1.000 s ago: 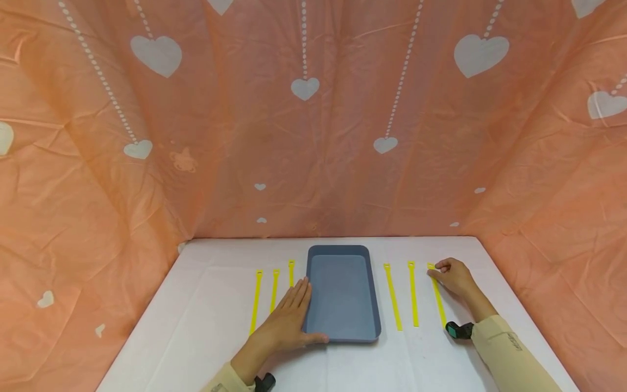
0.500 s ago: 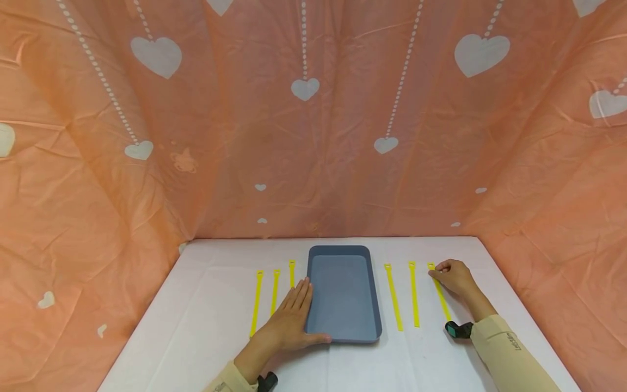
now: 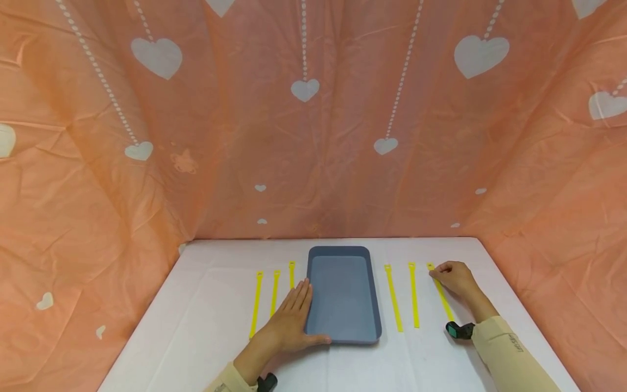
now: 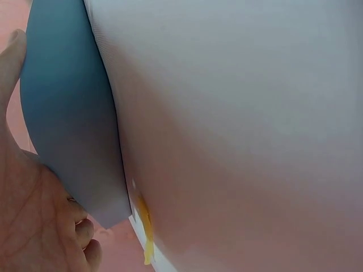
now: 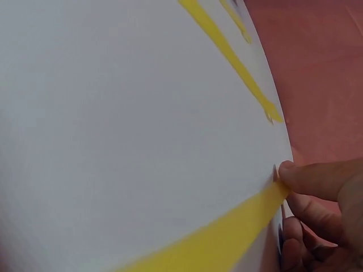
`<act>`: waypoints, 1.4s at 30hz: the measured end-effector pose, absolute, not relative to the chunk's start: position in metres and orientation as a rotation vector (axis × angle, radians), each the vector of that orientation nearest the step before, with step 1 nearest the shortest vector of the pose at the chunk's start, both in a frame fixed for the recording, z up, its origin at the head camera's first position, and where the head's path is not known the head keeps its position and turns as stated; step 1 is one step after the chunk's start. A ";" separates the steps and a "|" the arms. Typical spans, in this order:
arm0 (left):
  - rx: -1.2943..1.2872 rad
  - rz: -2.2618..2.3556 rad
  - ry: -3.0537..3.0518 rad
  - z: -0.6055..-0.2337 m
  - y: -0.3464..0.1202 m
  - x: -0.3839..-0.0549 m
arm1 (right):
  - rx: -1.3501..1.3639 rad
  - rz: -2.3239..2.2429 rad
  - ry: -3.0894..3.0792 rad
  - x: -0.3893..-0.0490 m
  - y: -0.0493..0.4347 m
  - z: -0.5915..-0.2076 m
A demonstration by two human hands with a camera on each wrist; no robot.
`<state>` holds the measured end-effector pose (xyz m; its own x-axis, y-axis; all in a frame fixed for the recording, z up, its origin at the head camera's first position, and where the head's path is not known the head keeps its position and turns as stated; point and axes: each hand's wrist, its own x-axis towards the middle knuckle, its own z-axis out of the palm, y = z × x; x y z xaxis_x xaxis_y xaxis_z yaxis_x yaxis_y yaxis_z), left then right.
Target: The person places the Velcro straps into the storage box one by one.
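A blue-grey rectangular tray [image 3: 343, 294] lies on the white table. My left hand [image 3: 289, 324] rests against its near left corner, fingers straight along the left side, thumb at the near edge. My right hand [image 3: 455, 277] pinches a flat yellow cable tie [image 3: 443, 295] between thumb and index finger, just below its slotted head. In the right wrist view this cable tie [image 5: 215, 238] runs from the fingertips toward the camera. Two more yellow cable ties, a middle one [image 3: 413, 296] and an inner one [image 3: 393, 299], lie between tray and right hand.
Left of the tray lie an outer cable tie [image 3: 256, 305], a middle one [image 3: 275, 294] and an inner one [image 3: 292, 274], the last two partly behind the left hand. A peach curtain [image 3: 323, 163] with white hearts encloses the table [image 3: 206, 305] at the back and sides.
The near end of the pinched cable tie has swung slightly right, and its head has shifted a touch. The left hand and the tray stay almost still.
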<state>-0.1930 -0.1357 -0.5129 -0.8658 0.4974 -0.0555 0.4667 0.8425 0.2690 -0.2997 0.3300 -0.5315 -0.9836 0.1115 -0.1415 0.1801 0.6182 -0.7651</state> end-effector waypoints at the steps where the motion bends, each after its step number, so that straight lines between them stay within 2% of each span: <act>1: 0.758 0.382 2.900 -0.513 -0.136 -0.193 | 0.260 -1.324 2.738 -0.300 0.330 -0.531; 8: 0.750 0.377 2.894 -0.516 -0.135 -0.194 | 0.261 -1.339 2.723 -0.299 0.332 -0.527; 42: 0.751 0.336 2.911 -0.520 -0.136 -0.197 | -0.072 -1.441 2.864 -0.283 0.307 -0.494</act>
<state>-0.1967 -0.1361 -0.5195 -0.8704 0.4889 -0.0572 0.4631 0.8527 0.2419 -0.2832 0.3066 -0.4935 -0.9968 -0.0108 0.0788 -0.0697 0.5956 -0.8003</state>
